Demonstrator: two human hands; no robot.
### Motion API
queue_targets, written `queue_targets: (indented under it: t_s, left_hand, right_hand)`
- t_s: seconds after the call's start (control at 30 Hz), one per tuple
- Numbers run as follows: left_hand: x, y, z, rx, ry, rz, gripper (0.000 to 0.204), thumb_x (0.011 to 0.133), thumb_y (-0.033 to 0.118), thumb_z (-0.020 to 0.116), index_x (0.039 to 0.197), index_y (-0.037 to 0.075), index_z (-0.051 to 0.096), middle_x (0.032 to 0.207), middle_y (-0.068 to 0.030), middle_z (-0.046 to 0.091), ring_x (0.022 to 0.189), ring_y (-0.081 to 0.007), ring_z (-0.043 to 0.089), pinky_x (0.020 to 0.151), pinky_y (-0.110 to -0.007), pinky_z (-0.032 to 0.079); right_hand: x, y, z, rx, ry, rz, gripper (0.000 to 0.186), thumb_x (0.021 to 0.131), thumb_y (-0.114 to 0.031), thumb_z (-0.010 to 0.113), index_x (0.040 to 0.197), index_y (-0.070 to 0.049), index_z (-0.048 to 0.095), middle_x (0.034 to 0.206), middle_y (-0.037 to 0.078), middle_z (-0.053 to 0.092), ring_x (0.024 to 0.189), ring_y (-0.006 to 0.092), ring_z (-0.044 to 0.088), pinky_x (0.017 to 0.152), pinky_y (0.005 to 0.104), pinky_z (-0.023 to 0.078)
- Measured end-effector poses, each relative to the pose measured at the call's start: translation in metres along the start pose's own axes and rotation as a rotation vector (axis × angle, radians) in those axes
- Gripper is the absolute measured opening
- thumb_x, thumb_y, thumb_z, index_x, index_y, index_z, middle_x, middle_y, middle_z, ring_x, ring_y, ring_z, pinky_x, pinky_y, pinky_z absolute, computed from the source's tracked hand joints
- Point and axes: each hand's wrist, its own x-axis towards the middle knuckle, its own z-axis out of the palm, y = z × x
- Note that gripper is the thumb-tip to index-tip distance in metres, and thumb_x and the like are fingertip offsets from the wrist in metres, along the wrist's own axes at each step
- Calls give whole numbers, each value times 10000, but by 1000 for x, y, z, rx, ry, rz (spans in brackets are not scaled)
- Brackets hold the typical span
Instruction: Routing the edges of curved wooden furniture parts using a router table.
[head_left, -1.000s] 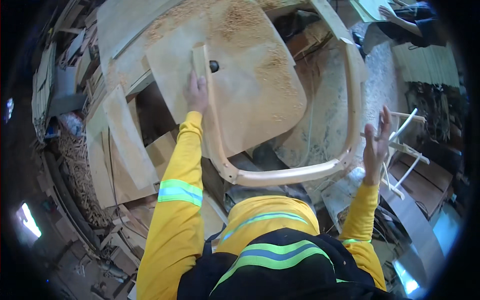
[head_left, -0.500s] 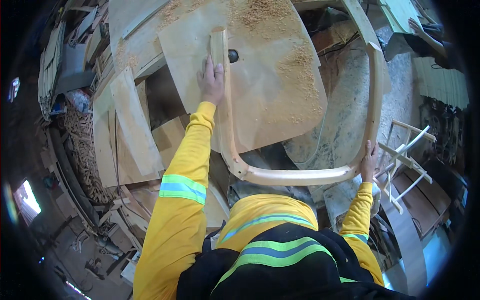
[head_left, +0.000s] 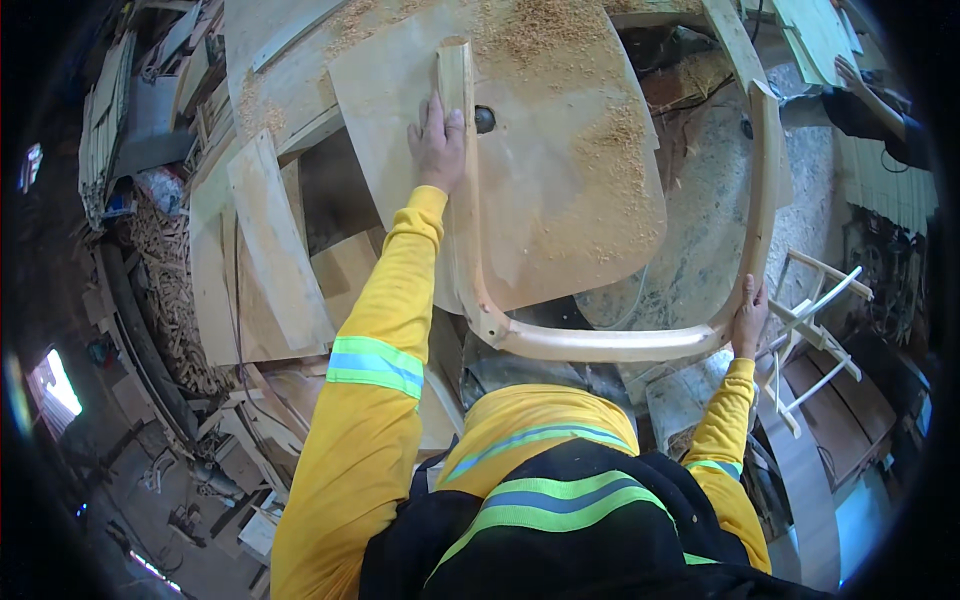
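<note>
The left hand (head_left: 438, 148) lies along the outer side of one arm of a U-shaped wooden frame (head_left: 610, 345), thumb against the bar and fingers pointing away from the body; I cannot tell whether it closes around the wood. The right hand (head_left: 749, 318) is against the outer side of the opposite bend, its fingers partly hidden, so its hold is unclear too. The frame spans the space between the hands, its crossbar just ahead of the waist and its open end facing away.

Inside the left arm, a board (head_left: 560, 200) with a rounded corner reaches partway across toward the right hand; the room between its edge and the right arm is open. A dark hole (head_left: 485, 119) sits just right of the left fingers. Beyond the hands, shavings (head_left: 550, 28) cover the board's far part.

Left of the left hand are a dark gap (head_left: 335, 190) and a pale plank (head_left: 285, 240), then a heap of scraps (head_left: 165, 300) well apart. Just right of the right hand stands a pale stick rack (head_left: 820, 300); far beyond it, a co-worker's hand (head_left: 850, 75) touches a pale sheet (head_left: 810, 40).
</note>
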Motion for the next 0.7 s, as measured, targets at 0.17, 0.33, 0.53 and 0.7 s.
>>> queue_targets:
  t_s: [0.17, 0.33, 0.53, 0.7]
  left_hand:
    - [18, 4, 0, -6, -19, 0, 633, 1048, 408, 417, 1543, 29, 309, 1550, -227, 386, 1489, -353, 279, 1211, -559, 117]
    - [37, 7, 0, -21, -24, 20, 628, 1048, 398, 415, 1541, 24, 306, 1544, -257, 373, 1485, -379, 269, 1220, -555, 95]
    - [61, 12, 1, -46, -27, 62, 635, 1043, 393, 423, 1540, 19, 301, 1538, -271, 369, 1473, -415, 270, 1224, -550, 87]
    - [78, 12, 8, -51, -12, 82, 632, 1040, 390, 430, 1536, 18, 307, 1534, -276, 373, 1468, -419, 277, 1223, -554, 84]
  right_hand:
    - [14, -7, 3, 53, -30, 29, 565, 1027, -490, 541, 1297, 4, 578, 1059, 82, 634, 921, 149, 542, 848, 281, 455]
    - [27, -11, 6, 103, -52, 52, 479, 1024, -407, 589, 1288, -7, 577, 1126, 73, 626, 996, 143, 546, 911, 287, 449]
    - [41, -18, 14, 137, -38, 89, 478, 1024, -408, 589, 1292, -13, 581, 1131, 62, 627, 999, 137, 549, 919, 285, 446]
    - [57, -14, 15, 203, -56, 59, 466, 1026, -408, 587, 1278, -16, 590, 1109, 47, 627, 989, 128, 549, 905, 282, 452]
